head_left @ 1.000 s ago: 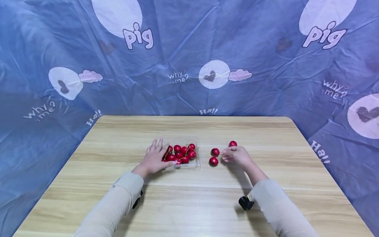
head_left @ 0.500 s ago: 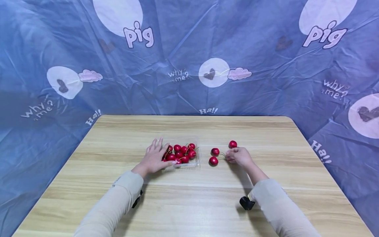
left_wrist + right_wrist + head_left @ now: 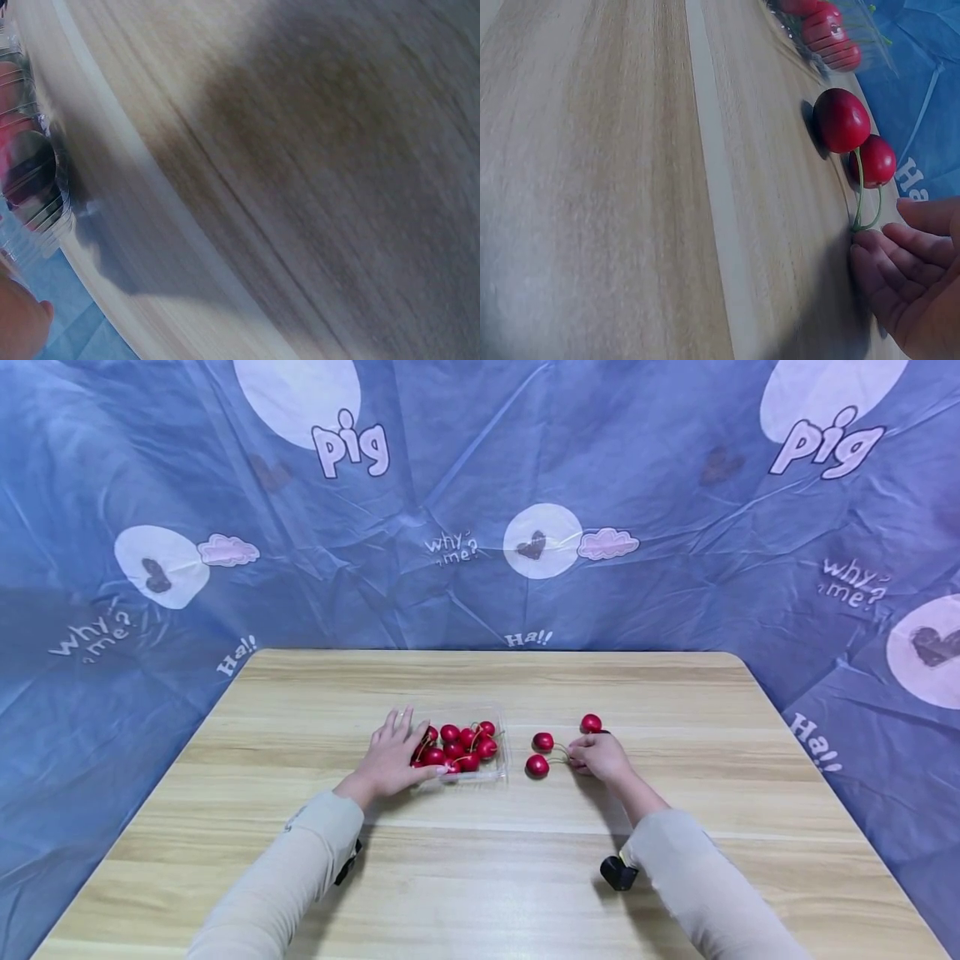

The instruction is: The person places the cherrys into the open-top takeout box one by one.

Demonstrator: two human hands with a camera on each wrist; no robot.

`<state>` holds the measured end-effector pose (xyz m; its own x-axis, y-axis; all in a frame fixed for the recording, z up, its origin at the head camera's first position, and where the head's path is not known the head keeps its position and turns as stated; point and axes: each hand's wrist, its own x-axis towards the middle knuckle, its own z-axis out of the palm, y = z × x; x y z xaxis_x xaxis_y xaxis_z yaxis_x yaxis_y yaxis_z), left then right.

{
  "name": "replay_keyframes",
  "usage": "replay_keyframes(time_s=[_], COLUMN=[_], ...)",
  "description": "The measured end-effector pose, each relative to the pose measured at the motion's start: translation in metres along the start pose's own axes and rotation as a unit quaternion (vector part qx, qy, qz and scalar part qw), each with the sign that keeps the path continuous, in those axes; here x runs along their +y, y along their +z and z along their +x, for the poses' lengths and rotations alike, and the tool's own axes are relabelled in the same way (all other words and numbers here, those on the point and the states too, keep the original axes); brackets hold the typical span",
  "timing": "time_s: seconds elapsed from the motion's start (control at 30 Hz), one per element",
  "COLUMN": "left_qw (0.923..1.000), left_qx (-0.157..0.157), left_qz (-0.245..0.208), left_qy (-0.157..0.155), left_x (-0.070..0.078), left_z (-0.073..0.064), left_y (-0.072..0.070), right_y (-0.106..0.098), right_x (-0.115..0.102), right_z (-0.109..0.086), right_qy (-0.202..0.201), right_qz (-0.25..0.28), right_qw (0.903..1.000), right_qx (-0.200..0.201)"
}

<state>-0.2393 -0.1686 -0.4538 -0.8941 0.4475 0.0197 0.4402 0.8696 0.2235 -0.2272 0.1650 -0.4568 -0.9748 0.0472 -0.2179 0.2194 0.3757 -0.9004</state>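
Note:
A clear plastic box holds several red cherries with green stems. My left hand rests on its left end, fingers spread and fairly straight; it covers part of the fruit. In the left wrist view, the ribbed box wall shows at the left edge, above a bit of the hand. Right of the box, a pair of cherries lies on the table, their stems meeting at the fingertips of my right hand, which pinches them at the joined end. Just behind that hand sits another cherry.
Everything lies on a wood-grain table, whose far edge meets a blue printed cloth. A black wrist camera hangs under the right sleeve, and another dark device sits by the left sleeve.
My right hand first drew back slightly from the cherry pair, baring the stems, then shifted a little left, and the pair moved slightly left with it. The left hand has stayed put.

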Motion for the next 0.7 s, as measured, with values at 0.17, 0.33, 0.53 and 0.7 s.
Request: replay_keyframes(time_s=[0.17,0.33,0.53,0.7], left_qw=[1.0,1.0,1.0,1.0], left_qx=[-0.002,-0.003,0.002,0.003], left_qz=[0.001,0.001,0.0,0.0], left_qy=[-0.001,-0.002,-0.001,-0.002], left_x=[0.0,0.001,0.001,0.001], left_z=[0.0,0.001,0.001,0.001], left_y=[-0.001,0.0,0.0,0.001], right_y=[0.006,0.012,0.015,0.015], right_x=[0.0,0.002,0.0,-0.001], right_z=[0.005,0.009,0.009,0.01], right_qy=[0.008,0.004,0.003,0.012], right_qz=[-0.012,-0.049,-0.1,-0.102], right_qw=[0.9998,0.9985,0.9941,0.9939], right_qx=[0.011,0.025,0.042,0.04])
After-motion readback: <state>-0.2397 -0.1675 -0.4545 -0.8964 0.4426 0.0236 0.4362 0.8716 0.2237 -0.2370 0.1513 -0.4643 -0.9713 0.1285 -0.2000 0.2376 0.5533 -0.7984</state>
